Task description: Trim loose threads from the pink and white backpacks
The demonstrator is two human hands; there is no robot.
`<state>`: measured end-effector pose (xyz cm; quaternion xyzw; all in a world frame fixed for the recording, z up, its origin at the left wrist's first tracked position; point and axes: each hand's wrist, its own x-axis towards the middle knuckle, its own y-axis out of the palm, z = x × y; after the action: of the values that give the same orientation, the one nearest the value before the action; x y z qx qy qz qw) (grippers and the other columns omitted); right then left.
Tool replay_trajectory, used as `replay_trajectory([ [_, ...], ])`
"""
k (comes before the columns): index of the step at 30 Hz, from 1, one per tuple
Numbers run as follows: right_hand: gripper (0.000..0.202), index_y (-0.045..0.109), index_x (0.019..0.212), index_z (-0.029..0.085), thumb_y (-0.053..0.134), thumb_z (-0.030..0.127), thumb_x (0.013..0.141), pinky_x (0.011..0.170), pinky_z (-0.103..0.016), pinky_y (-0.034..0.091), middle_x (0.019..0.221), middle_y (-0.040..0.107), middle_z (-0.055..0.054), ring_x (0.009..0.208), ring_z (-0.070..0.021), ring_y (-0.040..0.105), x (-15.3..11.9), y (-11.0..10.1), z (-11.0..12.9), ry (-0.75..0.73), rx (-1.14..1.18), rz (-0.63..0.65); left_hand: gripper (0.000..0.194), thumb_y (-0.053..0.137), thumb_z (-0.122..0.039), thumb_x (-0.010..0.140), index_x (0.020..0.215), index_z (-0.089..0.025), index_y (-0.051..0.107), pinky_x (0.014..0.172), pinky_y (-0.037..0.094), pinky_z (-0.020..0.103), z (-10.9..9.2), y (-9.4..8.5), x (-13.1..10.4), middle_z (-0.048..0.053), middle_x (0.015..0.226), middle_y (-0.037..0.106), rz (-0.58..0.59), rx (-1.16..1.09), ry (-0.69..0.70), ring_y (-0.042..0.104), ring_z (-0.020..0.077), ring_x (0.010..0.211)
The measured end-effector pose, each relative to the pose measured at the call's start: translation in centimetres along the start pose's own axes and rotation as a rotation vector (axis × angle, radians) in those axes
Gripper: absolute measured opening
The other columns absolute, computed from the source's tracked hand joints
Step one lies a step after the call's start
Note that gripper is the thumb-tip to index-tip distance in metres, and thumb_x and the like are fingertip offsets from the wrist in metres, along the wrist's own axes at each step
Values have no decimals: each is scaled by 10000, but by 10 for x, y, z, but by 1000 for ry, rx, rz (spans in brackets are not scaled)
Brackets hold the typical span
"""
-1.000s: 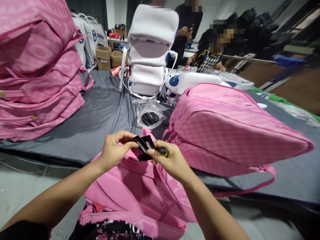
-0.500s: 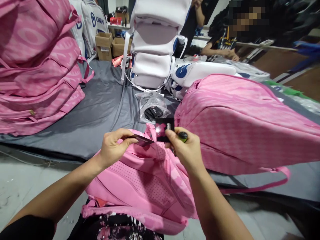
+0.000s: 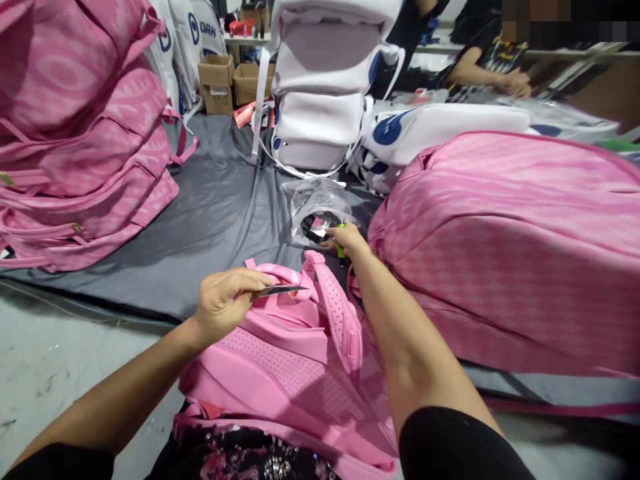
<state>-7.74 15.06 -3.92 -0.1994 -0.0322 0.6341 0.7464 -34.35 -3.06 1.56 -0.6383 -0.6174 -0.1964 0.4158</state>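
Observation:
My left hand (image 3: 227,300) pinches a thin dark card (image 3: 283,290), seen nearly edge-on, above the top of a pink backpack (image 3: 300,373). The backpack rests on my lap with its dotted back panel and straps facing up. My right hand (image 3: 347,239) reaches forward to the mouth of a clear plastic bag (image 3: 307,193). A small bright-green item (image 3: 341,248) is tucked in its curled fingers; its kind is unclear. Inside the bag lie black cards (image 3: 325,218), one with pink print, close to my fingertips.
Pink backpacks (image 3: 100,147) are stacked at left, and a large pink backpack (image 3: 510,260) lies at right on the grey-covered table (image 3: 220,207). White bags (image 3: 320,120) are piled behind, near cardboard boxes (image 3: 217,83). Another person's hands (image 3: 515,83) are at the back right.
My right hand has moved forward from the backpack to the plastic bag, taking the pink-printed card away from the left hand. The left hand keeps its card, now turned more edge-on.

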Motion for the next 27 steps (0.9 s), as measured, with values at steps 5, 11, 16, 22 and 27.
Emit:
replay_trajectory([
  [5,293,694,1073,125,734,287,833,435,-184,347,854,728,-81,595,-141,678,-89,-20,37,-165,39,111,79,754,-133,832,819,-184,695,720,607,211,5,6,-6,4,766,772,-88,19,-166,743,113,735],
  [11,392,759,1029,175,840,413,729,565,-235,493,854,755,-54,690,-153,659,-201,-26,62,-298,145,437,291,792,-390,824,830,-186,585,570,557,184,-12,27,-4,-39,717,681,-265,-201,-531,668,84,597],
  [16,385,675,944,165,805,475,757,348,-186,263,672,691,1,389,-48,386,-222,4,44,-61,409,523,320,741,-468,873,908,-204,564,661,590,215,-29,36,-11,-25,835,692,-308,-325,-533,682,93,696],
  [22,397,558,830,198,826,471,725,383,-155,323,633,664,21,493,-96,563,-235,16,43,-99,595,327,94,700,-231,920,872,-196,627,984,522,309,-44,26,-19,44,1139,682,-83,-102,-281,645,149,1108],
  [27,237,619,819,201,739,406,825,439,-200,384,546,612,49,449,-106,536,-220,-2,33,-445,213,1,127,651,-237,941,1056,-209,603,1056,503,422,-38,2,-37,85,1229,667,-38,179,-146,622,204,1197],
])
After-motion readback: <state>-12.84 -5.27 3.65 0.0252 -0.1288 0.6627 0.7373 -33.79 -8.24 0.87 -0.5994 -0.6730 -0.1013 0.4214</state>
